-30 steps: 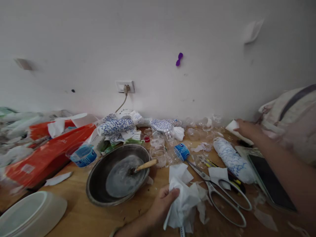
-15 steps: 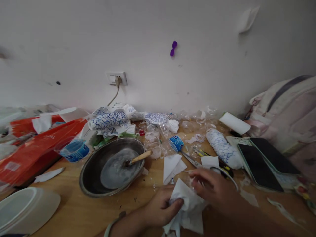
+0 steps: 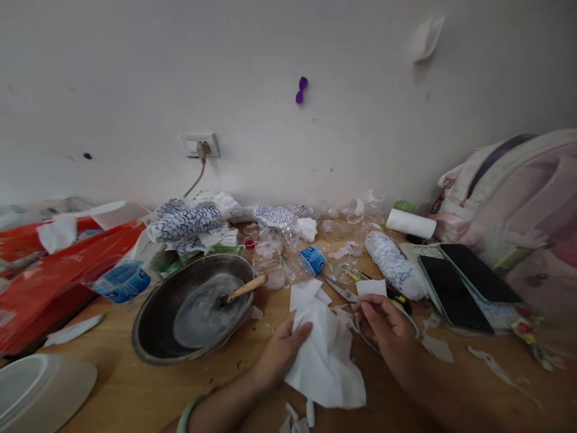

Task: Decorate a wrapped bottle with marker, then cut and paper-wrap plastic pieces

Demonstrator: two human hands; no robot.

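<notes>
My left hand [image 3: 280, 356] pinches a sheet of white tissue paper [image 3: 327, 364] between thumb and fingers; the creased sheet hangs over the table. To its right, my right hand [image 3: 391, 334] has its fingers curled and the tips pressed together, apart from the sheet. Whatever the tips may hold is too small to make out. Partly behind this hand is a round dish [image 3: 415, 328] with a pale rim. Just beyond the hands lie folded white paper pieces [image 3: 304, 293] and scissors [image 3: 341, 290].
On the left, a dark metal basin [image 3: 153, 337] holds cloudy liquid and a wooden-handled brush [image 3: 246, 288]. A blue cup [image 3: 312, 260], clear plastic pieces and a scale-patterned white roll [image 3: 394, 264] lie behind. Phones [image 3: 455, 294] and a pink backpack [image 3: 527, 204] are at right.
The tissue paper is now spread out, hanging from my left hand. My right hand has moved away from it to the dish, its fingers closing together. The view has shifted slightly right.
</notes>
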